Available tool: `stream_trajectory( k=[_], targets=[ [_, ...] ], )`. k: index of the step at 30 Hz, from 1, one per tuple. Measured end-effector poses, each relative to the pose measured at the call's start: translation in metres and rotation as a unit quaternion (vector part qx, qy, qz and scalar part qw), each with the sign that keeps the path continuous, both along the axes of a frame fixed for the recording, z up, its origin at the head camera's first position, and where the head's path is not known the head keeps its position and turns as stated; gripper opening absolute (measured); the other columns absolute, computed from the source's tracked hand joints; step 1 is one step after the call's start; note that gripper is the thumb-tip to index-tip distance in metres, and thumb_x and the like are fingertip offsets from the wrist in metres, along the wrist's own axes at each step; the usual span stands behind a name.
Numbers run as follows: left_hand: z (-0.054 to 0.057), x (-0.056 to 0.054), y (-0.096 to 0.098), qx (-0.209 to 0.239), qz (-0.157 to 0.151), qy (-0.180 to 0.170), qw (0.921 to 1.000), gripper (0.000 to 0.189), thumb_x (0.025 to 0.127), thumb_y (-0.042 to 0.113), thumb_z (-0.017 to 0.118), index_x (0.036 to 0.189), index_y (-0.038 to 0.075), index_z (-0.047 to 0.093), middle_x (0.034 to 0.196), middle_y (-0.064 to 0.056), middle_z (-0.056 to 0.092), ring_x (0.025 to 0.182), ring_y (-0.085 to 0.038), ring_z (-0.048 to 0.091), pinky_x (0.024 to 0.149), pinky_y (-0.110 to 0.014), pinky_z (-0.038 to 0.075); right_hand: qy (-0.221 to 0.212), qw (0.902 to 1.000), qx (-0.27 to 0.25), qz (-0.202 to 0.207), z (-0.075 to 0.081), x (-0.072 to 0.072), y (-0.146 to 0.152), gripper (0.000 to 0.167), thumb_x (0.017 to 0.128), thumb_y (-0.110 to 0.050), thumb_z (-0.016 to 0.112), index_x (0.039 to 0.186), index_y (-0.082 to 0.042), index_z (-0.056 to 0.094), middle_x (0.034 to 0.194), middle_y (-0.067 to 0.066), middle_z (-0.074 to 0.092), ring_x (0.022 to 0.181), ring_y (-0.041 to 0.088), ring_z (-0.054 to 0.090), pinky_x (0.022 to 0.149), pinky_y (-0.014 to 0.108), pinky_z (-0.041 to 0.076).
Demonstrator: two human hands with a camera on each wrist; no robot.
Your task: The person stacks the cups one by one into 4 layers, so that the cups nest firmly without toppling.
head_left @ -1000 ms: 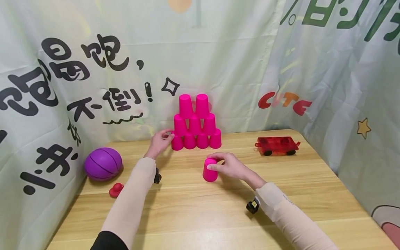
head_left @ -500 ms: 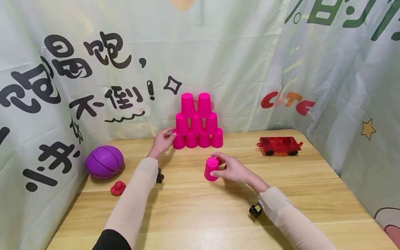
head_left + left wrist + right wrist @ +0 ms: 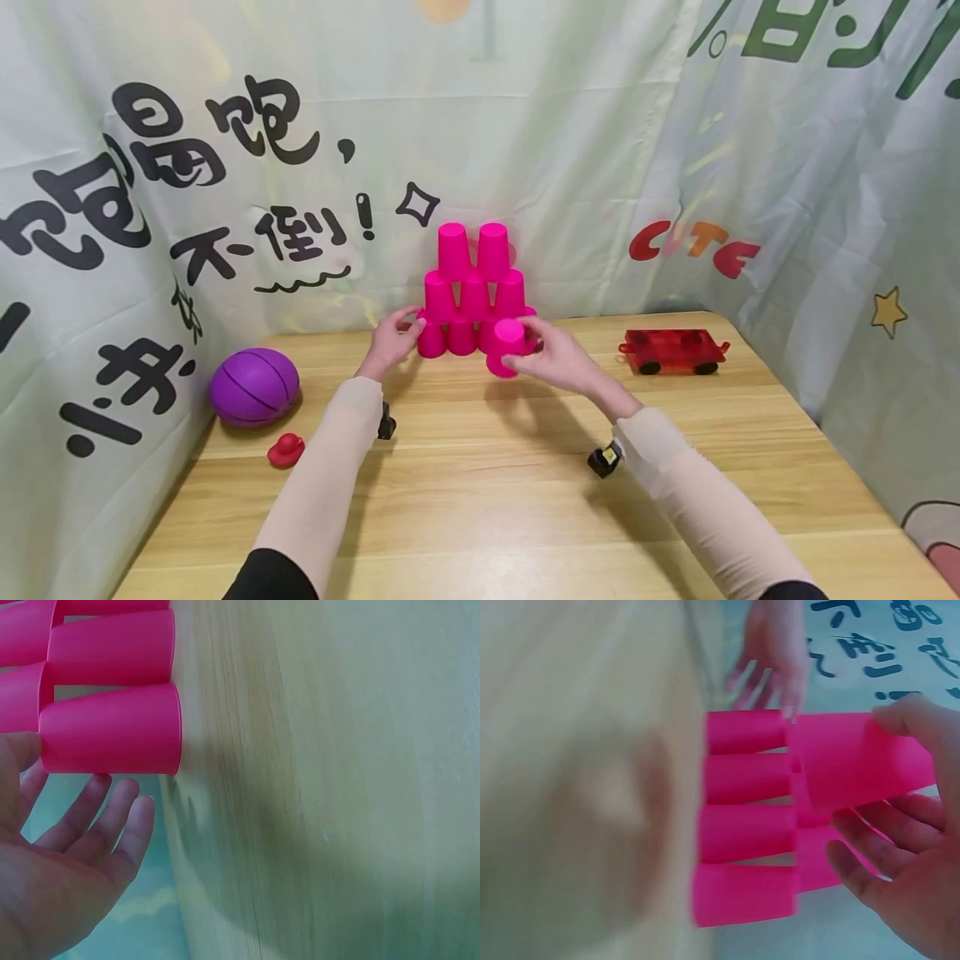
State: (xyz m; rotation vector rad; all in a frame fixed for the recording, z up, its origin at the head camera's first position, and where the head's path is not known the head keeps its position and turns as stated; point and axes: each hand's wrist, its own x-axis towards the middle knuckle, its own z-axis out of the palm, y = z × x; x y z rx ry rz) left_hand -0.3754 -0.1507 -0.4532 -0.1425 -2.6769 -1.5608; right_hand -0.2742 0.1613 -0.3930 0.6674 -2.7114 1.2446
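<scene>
A pink plastic cup (image 3: pixel 507 343) is upside down in my right hand (image 3: pixel 561 360), thumb on one side and fingers on the other. It is raised off the table and overlaps the lower right of the stack in the head view. That stack of matching upside-down cups (image 3: pixel 474 298) has several along the bottom, three above them and two on top. My left hand (image 3: pixel 392 342) is beside the bottom left cup (image 3: pixel 112 731); its thumb tip is at that cup's narrow end and its fingers lie loosely along the side.
On the left of the wooden table (image 3: pixel 480 500) sit a purple ball (image 3: pixel 255 387) and a small red rubber duck (image 3: pixel 287 450). A clear red toy car base (image 3: pixel 672 351) with black wheels stands at the right back. Printed cloth (image 3: pixel 555 150) hangs behind the table.
My right hand has lifted the single cup from the table and carried it up and back towards the stack. My left hand stays beside the bottom left cup.
</scene>
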Motion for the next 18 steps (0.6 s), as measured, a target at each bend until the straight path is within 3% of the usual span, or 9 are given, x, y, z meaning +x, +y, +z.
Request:
stream_trajectory(
  k=[9,18],
  targets=[
    [0.000,-0.002,0.000,-0.003,-0.002,0.007,1.0000,0.046,0.107,0.031,0.061,0.150,0.016,0.058,0.133,-0.026,0.068,0.122,-0.037,0.067,0.078,-0.037,0.063,0.057,0.9977,-0.027,-0.023,0.056,-0.029,-0.018,0.060,0.091,-0.026,0.080,0.144,-0.007,0.060,0.113,0.011,0.071,0.100,0.031,0.067,0.083,0.041,0.056],
    [0.002,0.001,0.001,-0.001,-0.002,0.011,0.9999,0.045,0.107,0.029,0.061,0.149,0.014,0.059,0.131,-0.026,0.069,0.119,-0.037,0.068,0.083,-0.040,0.062,0.087,0.9922,-0.079,-0.043,0.109,-0.050,-0.033,0.047,0.094,-0.029,0.076,0.136,-0.012,0.064,0.114,0.009,0.072,0.101,0.025,0.066,0.087,0.038,0.056]
  ],
)
